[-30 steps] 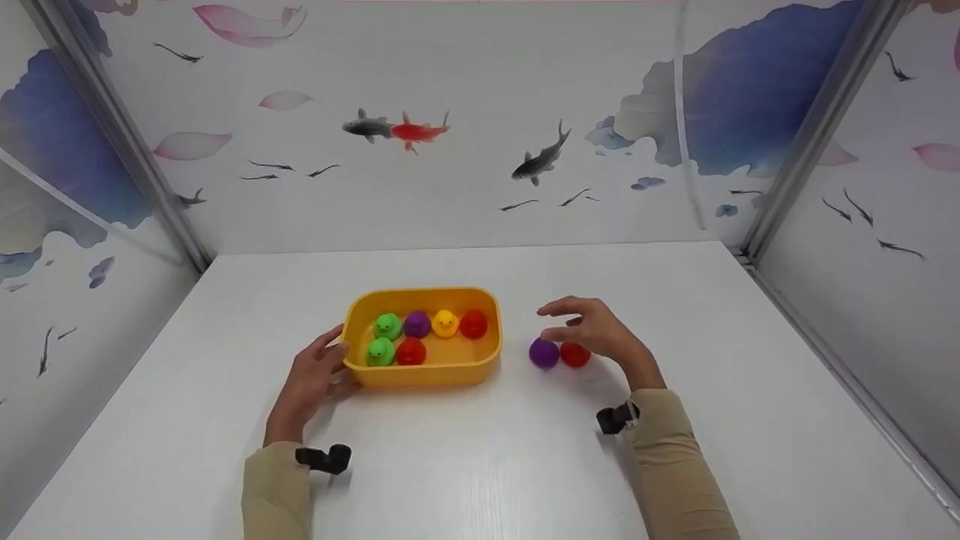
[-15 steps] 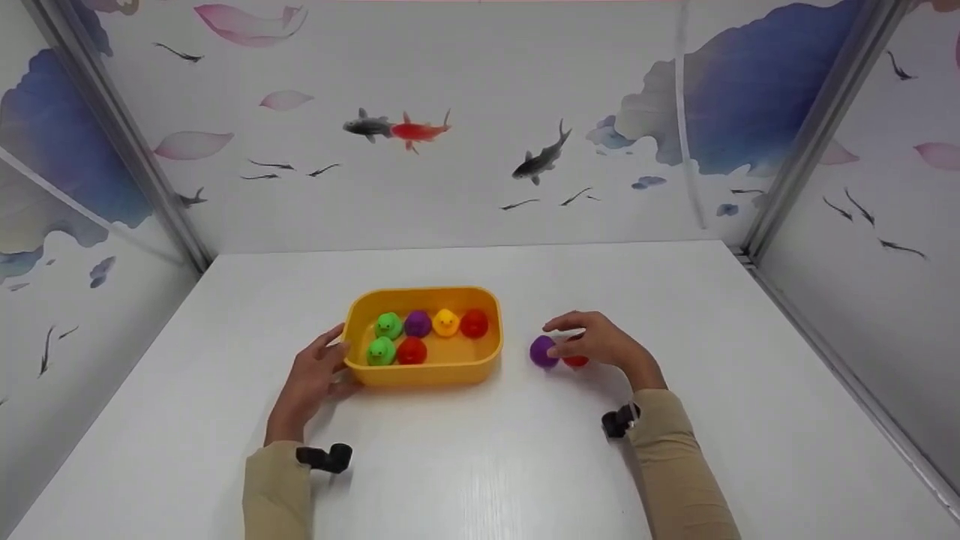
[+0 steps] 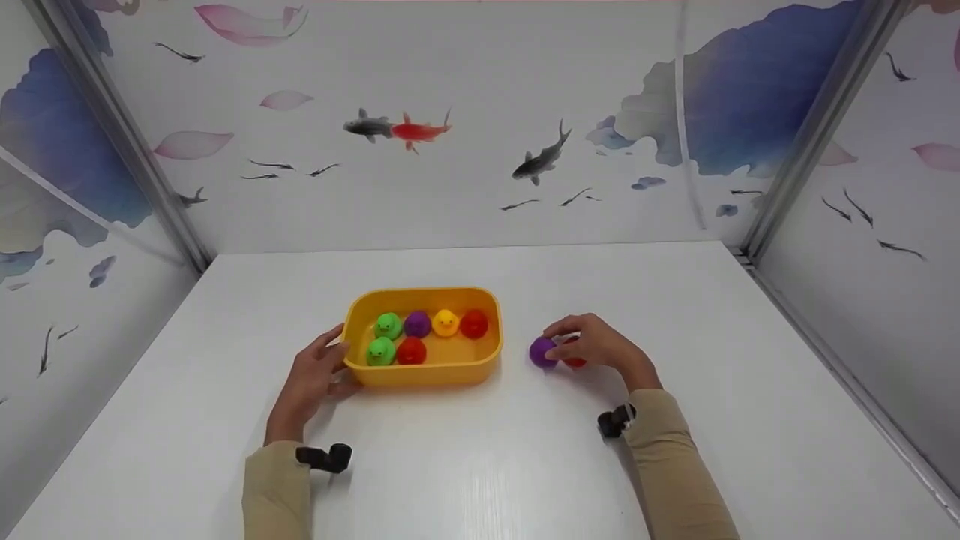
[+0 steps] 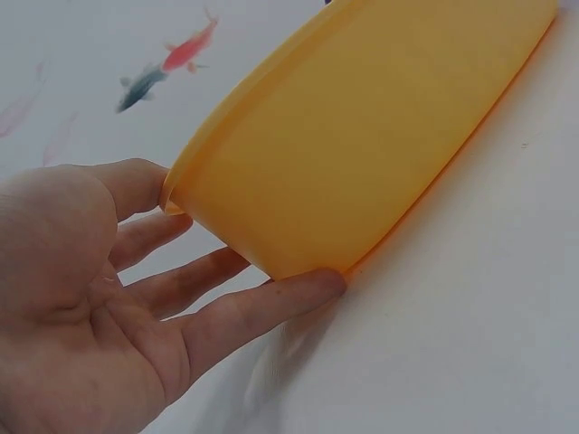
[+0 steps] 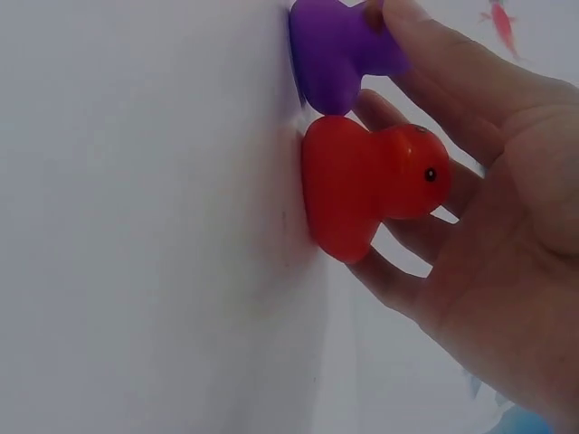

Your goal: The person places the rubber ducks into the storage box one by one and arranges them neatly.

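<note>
In the head view, my left hand (image 3: 305, 379) holds the left end of a yellow plastic bin (image 3: 424, 375). The left wrist view shows one digit at the bin's rim and another against its bottom corner. My right hand (image 3: 600, 343) pinches a purple rubber duck (image 3: 541, 352) standing on the table, the thumb on its near side. A red rubber duck (image 5: 362, 181) sits right beside it under the palm, mostly covered in the head view; its eye shows in the right wrist view.
Inside the bin sit green ducks (image 3: 380, 351), another purple duck (image 3: 417, 324), a yellow duck (image 3: 445, 322) and red ducks (image 3: 411, 350). White panels with painted fish (image 3: 420, 132) enclose the white table (image 3: 420, 465) at back and sides.
My right hand has come down from above the ducks and its fingers have closed on the purple one, covering more of the red one. My left hand and the bin stay put.
</note>
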Demonstrator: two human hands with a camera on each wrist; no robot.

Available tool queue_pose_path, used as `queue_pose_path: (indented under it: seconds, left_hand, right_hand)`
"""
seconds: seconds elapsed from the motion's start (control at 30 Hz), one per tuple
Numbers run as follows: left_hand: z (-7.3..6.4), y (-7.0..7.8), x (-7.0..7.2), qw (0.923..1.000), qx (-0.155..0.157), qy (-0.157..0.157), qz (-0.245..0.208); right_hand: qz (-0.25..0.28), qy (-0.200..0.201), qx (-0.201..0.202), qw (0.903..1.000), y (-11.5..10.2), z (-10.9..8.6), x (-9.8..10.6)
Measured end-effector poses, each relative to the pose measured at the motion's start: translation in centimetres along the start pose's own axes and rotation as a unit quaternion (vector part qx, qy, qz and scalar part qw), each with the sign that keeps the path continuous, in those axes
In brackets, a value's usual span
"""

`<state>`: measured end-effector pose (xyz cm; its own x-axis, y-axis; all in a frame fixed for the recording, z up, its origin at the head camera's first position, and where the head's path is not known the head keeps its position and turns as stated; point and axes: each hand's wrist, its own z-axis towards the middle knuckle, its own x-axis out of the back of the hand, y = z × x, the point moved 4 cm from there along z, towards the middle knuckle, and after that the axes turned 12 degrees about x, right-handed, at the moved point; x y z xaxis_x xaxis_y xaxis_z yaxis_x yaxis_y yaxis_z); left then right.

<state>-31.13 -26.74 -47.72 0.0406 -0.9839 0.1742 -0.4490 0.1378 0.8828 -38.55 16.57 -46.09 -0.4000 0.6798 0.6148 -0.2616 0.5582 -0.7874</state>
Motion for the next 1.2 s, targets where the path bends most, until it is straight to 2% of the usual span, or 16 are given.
queue_pose_path:
  seconds: [0.17,0.33,0.6,0.77,1.03,1.2]
  left_hand:
    - [0.0,-0.2,0.0,1.0,0.007,0.001,-0.003]
    - [0.1,-0.3,0.1,0.9999,0.014,0.007,-0.003]
    - [-0.1,-0.4,0.3,1.0,0.006,0.005,-0.003]
    - [-0.2,0.0,0.2,1.0,-0.002,-0.003,0.002]
    - [-0.1,0.1,0.0,1.0,0.007,0.002,0.002]
    - [-0.2,0.1,-0.1,1.0,0.009,0.002,0.002]
  right_hand:
    - [-0.007,0.011,0.009,0.9999,-1.1,0.0,0.3]
    - [-0.011,0.019,0.043,0.9988,-3.1,0.1,0.7]
    - [0.0,0.024,0.056,0.9981,-5.0,0.2,0.4]
    - [0.012,0.037,0.084,0.9957,-6.5,0.3,0.2]
    - [0.011,0.048,0.096,0.9942,-8.1,1.1,-0.9]
    - [0.026,0.035,0.112,0.9928,-9.2,1.7,-2.3]
